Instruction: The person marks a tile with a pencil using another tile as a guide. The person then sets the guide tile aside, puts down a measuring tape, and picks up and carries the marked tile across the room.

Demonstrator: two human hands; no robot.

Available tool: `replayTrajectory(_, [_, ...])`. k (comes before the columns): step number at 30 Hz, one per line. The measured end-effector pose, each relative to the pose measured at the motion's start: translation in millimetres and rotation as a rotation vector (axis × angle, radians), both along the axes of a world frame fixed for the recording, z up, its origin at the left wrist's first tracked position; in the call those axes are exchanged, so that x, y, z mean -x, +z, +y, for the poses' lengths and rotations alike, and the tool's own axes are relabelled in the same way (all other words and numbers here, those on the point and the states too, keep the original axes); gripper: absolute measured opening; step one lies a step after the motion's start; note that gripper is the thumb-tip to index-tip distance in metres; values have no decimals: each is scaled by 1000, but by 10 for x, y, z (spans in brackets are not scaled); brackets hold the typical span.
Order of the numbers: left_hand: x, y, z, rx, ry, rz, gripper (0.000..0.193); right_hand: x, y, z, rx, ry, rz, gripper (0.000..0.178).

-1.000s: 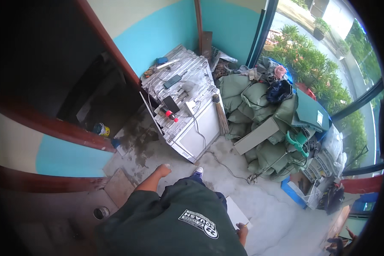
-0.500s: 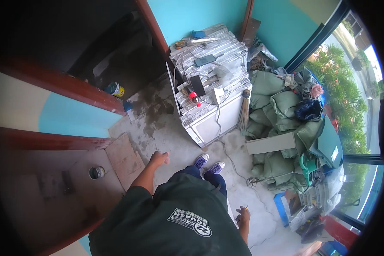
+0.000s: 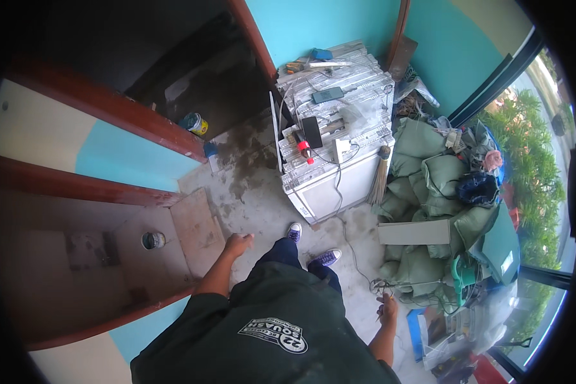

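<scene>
My left hand (image 3: pixel 239 244) hangs over the bare floor beside my leg, its fingers loosely curled and nothing visible in them. On the other side, my right hand (image 3: pixel 386 310) is closed on a thin, pencil-like stick, mostly hidden by the fingers and too small to make out fully. Behind that hand lies a tangle of cord on the floor (image 3: pixel 339 281), near the stacked green sacks (image 3: pixel 419 265). Neither hand touches anything else.
Ahead stands a white cabinet-like stack (image 3: pixel 329 192) bearing a red-capped bottle (image 3: pixel 305 151), phones and cords. A broom (image 3: pixel 381 176) leans against it. A pale board (image 3: pixel 415 232) rests on the sacks. At left are a paint bucket (image 3: pixel 152 240) and red-brown door frames (image 3: pixel 96 185).
I have stepped, and my feet are now staggered. The room has shifted slightly rightward in view. My right hand has swung forward and outward with the thin stick; my left hand stays beside me.
</scene>
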State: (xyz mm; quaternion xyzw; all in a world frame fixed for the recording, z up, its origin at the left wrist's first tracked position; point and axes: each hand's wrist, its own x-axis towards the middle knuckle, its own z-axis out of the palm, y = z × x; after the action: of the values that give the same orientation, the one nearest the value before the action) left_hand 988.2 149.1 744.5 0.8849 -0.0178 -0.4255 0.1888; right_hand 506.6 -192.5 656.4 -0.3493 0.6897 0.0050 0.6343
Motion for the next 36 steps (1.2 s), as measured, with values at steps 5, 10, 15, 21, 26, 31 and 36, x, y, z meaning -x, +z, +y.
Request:
replayTrajectory(5, [40, -647, 389, 156, 77, -379, 41, -159, -80, -66, -70, -8, -37, 33])
replayTrajectory(10, [-508, -685, 168, 100, -12, -238, 47, -534, 218, 137, -51, -26, -18, 38])
replayTrajectory(15, [-1335, -1027, -460, 290, -82, -119, 42, -836, 425, 550, -5, -144, 94, 39])
replayTrajectory(21, [-2373, -1596, -1296, 293, -534, -211, 34, -1959, 820, 1374, -53, -125, 178, 53])
replayTrajectory(26, [-2986, -1788, -1997, 375, -846, -310, 27, -2564, 1096, 2083, -41, -139, 129, 47])
replayTrajectory(31, [-3108, -1720, -2599, 385, -1071, -564, 45, -2509, 905, 2821, -93, -152, 189, 40])
replayTrajectory(36, [-2888, -1537, -3073, 328, -1407, -710, 57, -2532, 973, 3373, -130, -239, 321, 36])
